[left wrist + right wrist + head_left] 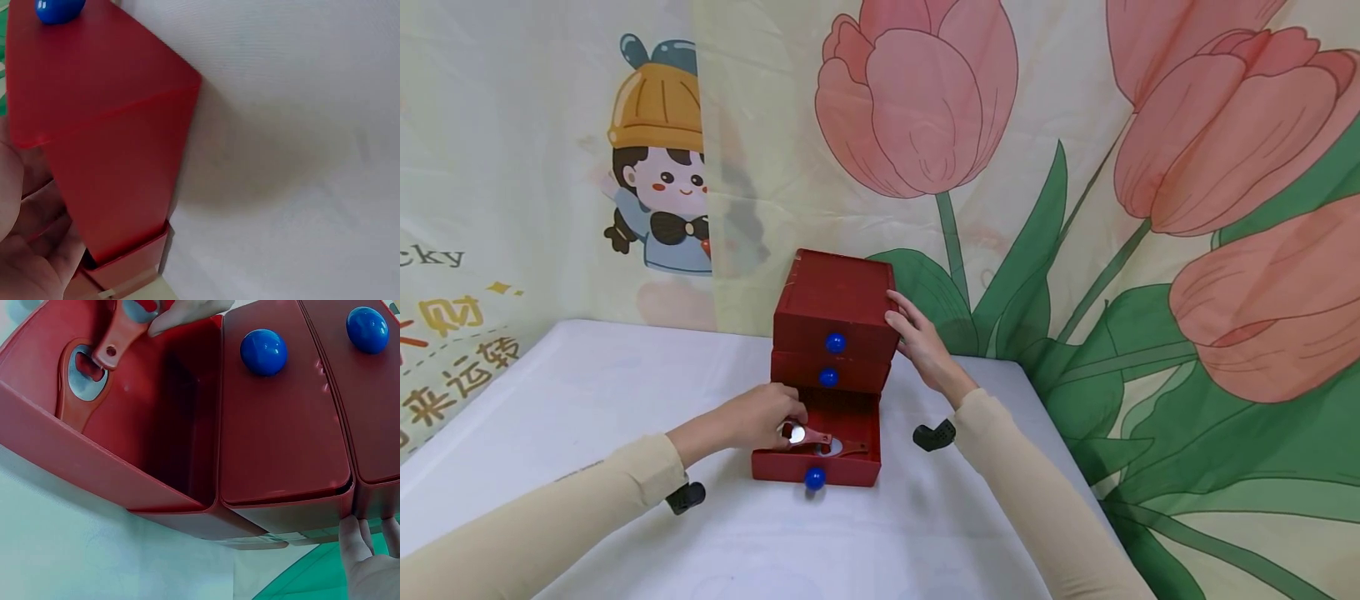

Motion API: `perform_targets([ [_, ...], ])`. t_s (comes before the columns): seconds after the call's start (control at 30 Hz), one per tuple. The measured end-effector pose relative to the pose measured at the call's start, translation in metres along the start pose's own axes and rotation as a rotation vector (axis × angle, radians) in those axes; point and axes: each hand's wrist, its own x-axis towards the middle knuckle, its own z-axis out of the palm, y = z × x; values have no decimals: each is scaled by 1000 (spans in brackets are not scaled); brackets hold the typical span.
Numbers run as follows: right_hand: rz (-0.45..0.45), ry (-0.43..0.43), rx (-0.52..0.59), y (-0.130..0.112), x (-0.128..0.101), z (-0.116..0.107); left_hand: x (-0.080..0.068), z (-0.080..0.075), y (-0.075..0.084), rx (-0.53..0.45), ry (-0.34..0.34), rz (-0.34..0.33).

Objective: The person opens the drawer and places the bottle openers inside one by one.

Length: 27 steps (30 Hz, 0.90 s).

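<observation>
A red three-drawer box (835,300) stands on the white table. Its bottom drawer (775,468) is pulled out; the two drawers above are closed. My left hand (760,417) reaches into the open drawer and pinches a red bottle opener (811,436) by its shiny metal end. The opener's handle (119,344) lies across a second red opener (81,381) on the drawer floor. My right hand (921,342) rests with straight fingers against the box's upper right side. In the left wrist view the drawer's outer wall (106,125) fills the frame beside my palm (25,250).
Each drawer front has a blue ball knob (815,478). A printed cloth backdrop (1075,208) hangs close behind and to the right of the box. The white table (610,392) stretches to the left and towards me.
</observation>
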Motion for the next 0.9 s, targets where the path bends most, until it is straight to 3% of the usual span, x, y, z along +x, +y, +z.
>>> perform_targets([
  [0.3,1,-1,7,0,0,1,-2,9,-4,114,13,40],
  [0.6,6,-4,6,0,1,0,-6,6,-7,46,42,32],
  [0.9,5,-5,8,0,1,0,-24,-10,-13,-63,132,-29],
])
